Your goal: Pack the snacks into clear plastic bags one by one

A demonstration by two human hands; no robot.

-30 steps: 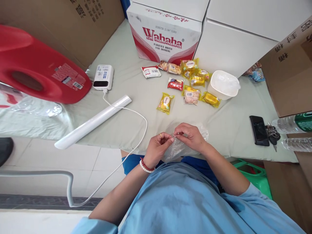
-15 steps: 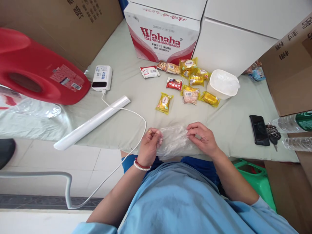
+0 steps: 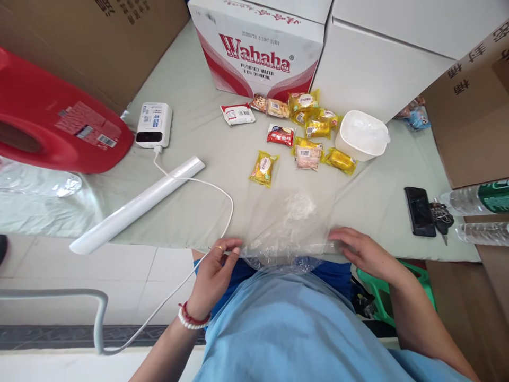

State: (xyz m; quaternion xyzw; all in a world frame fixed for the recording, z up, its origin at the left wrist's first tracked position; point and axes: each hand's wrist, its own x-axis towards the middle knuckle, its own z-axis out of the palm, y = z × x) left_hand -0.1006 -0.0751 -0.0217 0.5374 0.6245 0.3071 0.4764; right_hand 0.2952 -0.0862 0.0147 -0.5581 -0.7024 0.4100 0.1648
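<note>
A thin, clear plastic film point(image 3: 292, 225) is spread between my two hands, its near part hanging over the table's front edge above my lap. I cannot tell whether it is a bag or a single sheet. Its left edge is pinched between the thumb and fingers of my left hand point(image 3: 217, 270). At the right edge, the fingertips of my right hand point(image 3: 363, 252) grip it, partly blurred. Just beyond the film lies a yellow-wrapped snack point(image 3: 263, 168). Farther back are a red snack packet point(image 3: 280, 135), a pink-wrapped snack point(image 3: 308, 157) and several other yellow packets point(image 3: 341, 161).
A white tub point(image 3: 360, 154) holding crumpled clear plastic stands behind the snacks. Leftward are a white tube point(image 3: 139, 207), a power bank point(image 3: 154, 126) with a cable point(image 3: 214, 185), and a red jug point(image 3: 79, 132). A phone point(image 3: 420, 211) and keys lie right. Boxes point(image 3: 258, 53) line the back.
My hands have moved apart and nearer my body. The crumpled plastic film is now spread wide between them. The view has shifted slightly.
</note>
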